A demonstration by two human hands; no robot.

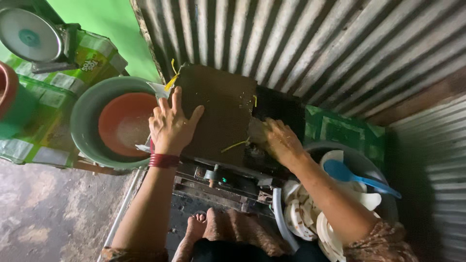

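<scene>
Flat and spread, the left hand (171, 125) presses on the left edge of a dark board (218, 114) that tops a low machine (228, 182). The right hand (279, 140) curls at the board's right edge, at 3 o'clock from the left hand; whether it pinches anything I cannot tell, since its fingertips are hidden.

Risk, as I judge it: the board could slide or tip toward the orange bowl (125, 123) inside the green basin (85, 121), which sits touching the board's side at 9 o'clock. A slip of the right hand could drop it into the dark gap at 12 o'clock from it. Bare feet (206, 225) lie just below the machine, at 6 o'clock.

Room is tight: corrugated wall (310, 43) close at 12 and 3 o'clock, a tub (359, 160) of white plates with a blue spoon (357, 177) at 4 o'clock. Open floor (53, 213) lies only at 8 o'clock.
</scene>
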